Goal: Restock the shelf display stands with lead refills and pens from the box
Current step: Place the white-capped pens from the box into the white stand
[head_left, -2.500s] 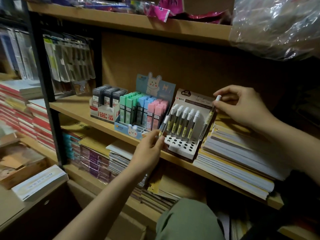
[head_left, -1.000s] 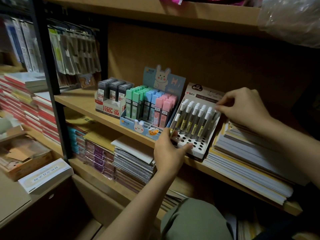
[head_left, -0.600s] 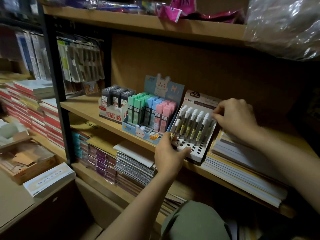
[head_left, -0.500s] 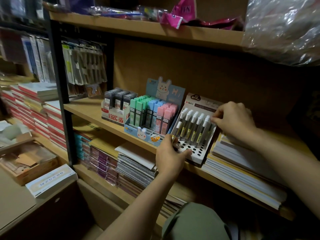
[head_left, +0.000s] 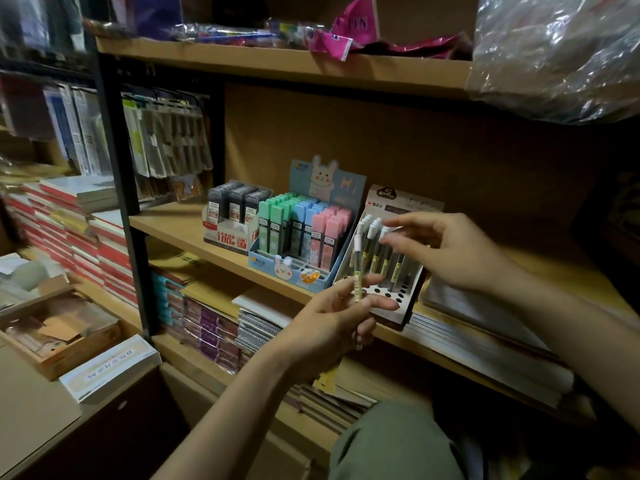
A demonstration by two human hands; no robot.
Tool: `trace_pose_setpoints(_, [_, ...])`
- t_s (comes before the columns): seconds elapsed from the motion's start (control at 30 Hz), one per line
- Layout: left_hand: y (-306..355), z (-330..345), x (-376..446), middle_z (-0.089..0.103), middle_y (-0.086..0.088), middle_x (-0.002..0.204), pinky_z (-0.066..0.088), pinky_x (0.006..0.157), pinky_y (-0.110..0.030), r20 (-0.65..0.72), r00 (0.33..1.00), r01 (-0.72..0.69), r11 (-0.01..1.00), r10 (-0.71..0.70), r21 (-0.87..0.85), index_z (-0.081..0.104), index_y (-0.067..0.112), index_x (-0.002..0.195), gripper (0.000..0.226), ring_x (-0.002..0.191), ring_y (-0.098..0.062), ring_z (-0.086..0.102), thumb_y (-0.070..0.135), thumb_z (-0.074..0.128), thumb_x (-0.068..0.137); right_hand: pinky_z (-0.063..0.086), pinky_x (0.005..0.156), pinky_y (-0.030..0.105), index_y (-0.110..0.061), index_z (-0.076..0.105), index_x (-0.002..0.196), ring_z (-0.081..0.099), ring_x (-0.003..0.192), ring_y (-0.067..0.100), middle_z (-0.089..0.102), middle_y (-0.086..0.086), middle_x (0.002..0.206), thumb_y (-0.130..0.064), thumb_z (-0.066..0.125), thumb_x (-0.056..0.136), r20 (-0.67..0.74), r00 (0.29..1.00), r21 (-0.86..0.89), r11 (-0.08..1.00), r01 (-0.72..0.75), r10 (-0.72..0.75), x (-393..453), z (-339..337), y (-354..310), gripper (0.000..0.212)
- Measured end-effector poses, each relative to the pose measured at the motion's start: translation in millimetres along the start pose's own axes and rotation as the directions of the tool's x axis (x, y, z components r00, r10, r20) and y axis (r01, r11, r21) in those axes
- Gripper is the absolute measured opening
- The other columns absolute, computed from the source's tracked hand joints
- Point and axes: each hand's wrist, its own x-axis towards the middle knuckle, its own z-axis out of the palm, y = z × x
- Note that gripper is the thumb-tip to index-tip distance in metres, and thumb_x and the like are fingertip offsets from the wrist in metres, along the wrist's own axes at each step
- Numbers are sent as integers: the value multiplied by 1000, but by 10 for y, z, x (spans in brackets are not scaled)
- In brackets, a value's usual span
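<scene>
A white pen stand (head_left: 398, 308) with rows of holes sits on the middle shelf (head_left: 180, 226), holding several white-capped pens (head_left: 377, 251). My left hand (head_left: 332, 320) holds one white-capped pen (head_left: 357, 268) upright just in front of the stand. My right hand (head_left: 446, 251) hovers over the stand's pens with relaxed fingers, holding nothing. To the left stand a blue rabbit stand (head_left: 287, 268) with green, blue and pink lead refill cases and a white stand of black lead refills (head_left: 235, 209).
Stacked notebooks (head_left: 485, 344) lie right of the pen stand. More notebooks (head_left: 214, 327) fill the lower shelf. A cardboard box (head_left: 59, 334) and a white packet (head_left: 110, 368) sit at lower left. A plastic bag (head_left: 561, 53) hangs over the top shelf.
My left hand has pulled back from the stand's front edge and now holds a pen upright. My right hand has lifted off the stand's right side and opened.
</scene>
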Motion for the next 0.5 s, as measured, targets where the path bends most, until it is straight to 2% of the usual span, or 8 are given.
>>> trace_pose_setpoints(0.07, [33, 42, 11, 68, -7, 104, 42, 65, -23, 20, 1000, -11, 997, 9, 78, 49, 17, 133, 39, 67, -9, 50, 12, 51, 95, 55, 87, 26, -29, 67, 117, 69, 91, 1, 73, -6, 99, -23, 68, 89, 1, 1000, 46, 999, -5, 5, 37, 87, -35, 28])
trace_pose_setpoints(0.23, [83, 93, 45, 67, -8, 99, 36, 65, -27, -34, 999, -34, 989, 39, 142, 51, 15, 127, 30, 68, -13, 47, 8, 49, 98, 61, 77, 42, -23, 71, 107, 73, 74, 13, 75, -2, 81, -19, 72, 86, -23, 1000, 88, 996, 15, -13, 89, 158, -34, 21])
trace_pose_setpoints(0.4, [-2, 158, 147, 69, -5, 102, 40, 65, -24, -79, 995, -37, 966, 59, 258, 48, 13, 128, 27, 71, -12, 53, 9, 44, 101, 60, 81, 44, -21, 72, 96, 73, 82, 14, 74, 0, 89, -14, 77, 81, -65, 998, 93, 995, 22, -16, 104, 152, -36, 17])
trace_pose_setpoints(0.47, [-47, 181, 224, 68, 0, 111, 48, 69, -19, -146, 982, -58, 935, 116, 351, 51, 22, 127, 27, 83, -10, 62, 16, 49, 100, 60, 80, 40, -20, 71, 96, 72, 81, 14, 73, 0, 89, -13, 77, 81, -80, 996, 51, 998, 36, -31, 130, 61, -66, 18])
trace_pose_setpoints(0.5, [-78, 165, 267, 65, 4, 118, 51, 75, -17, -205, 964, -63, 891, 171, 450, 51, 28, 126, 28, 92, -6, 63, 22, 53, 98, 61, 78, 36, -20, 70, 98, 72, 81, 13, 73, 0, 89, -13, 76, 81, -121, 992, 36, 998, 50, -45, 149, -27, -74, 19])
